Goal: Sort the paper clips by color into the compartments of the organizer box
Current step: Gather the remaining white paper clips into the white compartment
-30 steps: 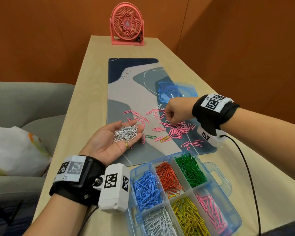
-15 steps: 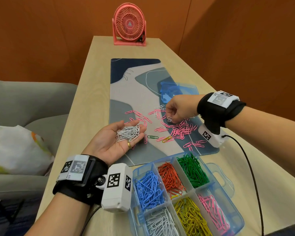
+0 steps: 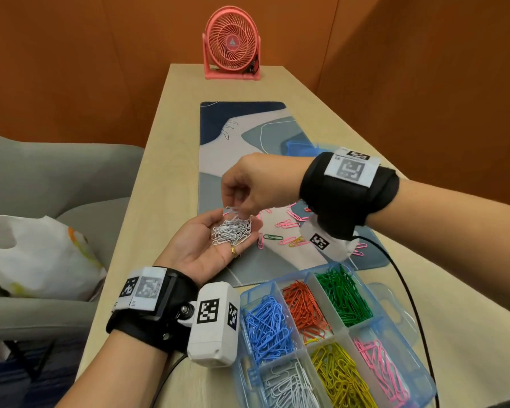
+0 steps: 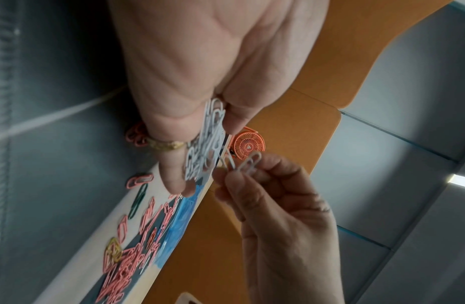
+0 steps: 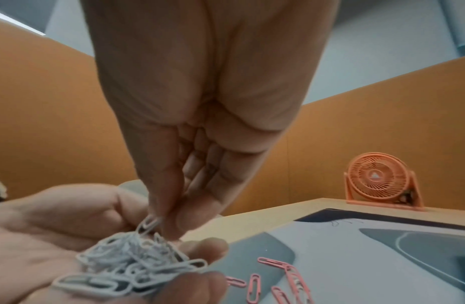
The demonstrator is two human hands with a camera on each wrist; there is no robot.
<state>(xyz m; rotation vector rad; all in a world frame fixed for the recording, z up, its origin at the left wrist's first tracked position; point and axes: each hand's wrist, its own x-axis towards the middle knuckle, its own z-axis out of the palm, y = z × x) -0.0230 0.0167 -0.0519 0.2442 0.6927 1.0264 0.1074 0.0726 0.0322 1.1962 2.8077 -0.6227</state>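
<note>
My left hand (image 3: 198, 245) lies palm up over the mat's near left edge, carrying a heap of white paper clips (image 3: 232, 231) on its relaxed fingers. My right hand (image 3: 248, 184) hovers just above it, pinching a couple of white clips (image 4: 248, 163) between thumb and fingertips right over the heap (image 5: 132, 265). Loose pink clips (image 3: 289, 223), one green clip (image 3: 273, 237) and a yellow one (image 3: 298, 241) lie on the mat, partly hidden by my right wrist. The blue organizer box (image 3: 243, 293) sits near, with blue, orange, green, white, yellow and pink clips in separate compartments.
A patterned desk mat (image 3: 218, 160) runs down the narrow wooden table. A blue plastic lid (image 3: 299, 147) lies on it behind my right hand. A pink fan (image 3: 231, 48) stands at the far end. A grey chair with a white bag (image 3: 36, 254) is on the left.
My right hand rose from the pink pile on the mat and came left over my left palm, bringing white clips pinched in its fingers. The left hand kept its heap and barely moved.
</note>
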